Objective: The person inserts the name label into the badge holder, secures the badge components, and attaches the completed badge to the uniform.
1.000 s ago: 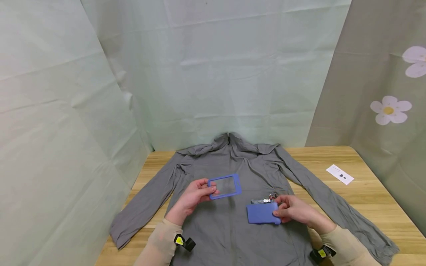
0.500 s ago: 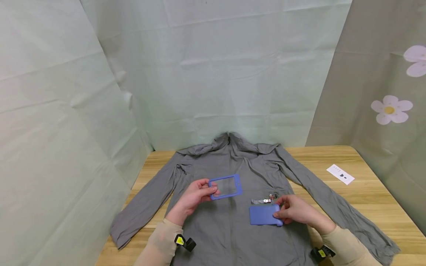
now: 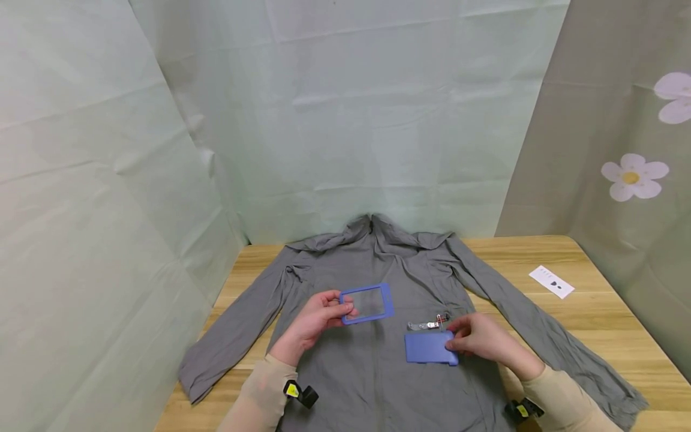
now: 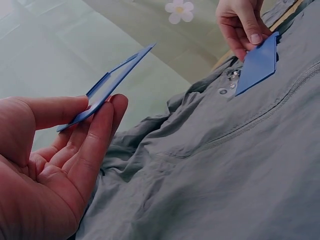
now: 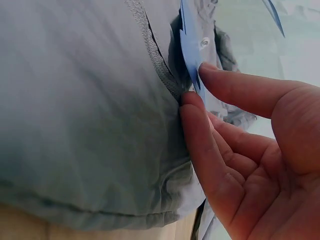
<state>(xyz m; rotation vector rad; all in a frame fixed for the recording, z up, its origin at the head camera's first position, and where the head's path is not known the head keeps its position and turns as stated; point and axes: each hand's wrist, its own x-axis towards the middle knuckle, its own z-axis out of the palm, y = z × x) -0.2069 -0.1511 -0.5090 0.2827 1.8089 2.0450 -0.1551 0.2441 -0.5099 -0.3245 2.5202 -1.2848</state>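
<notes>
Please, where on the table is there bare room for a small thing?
The table shows bare wood between the right-side sleeve, the white card and the table's right edge. A smaller patch lies beside the left-side sleeve, at the far left corner. The middle is crowded: grey jacket, left hand with blue frame, right hand with blue panel.

Place: a cloth-screened booth, the wider room hidden
Hangings: pale, creased sheets at left and back, white flowers printed at right
Counter: wood-grained, enclosed by cloth on three sides
</notes>
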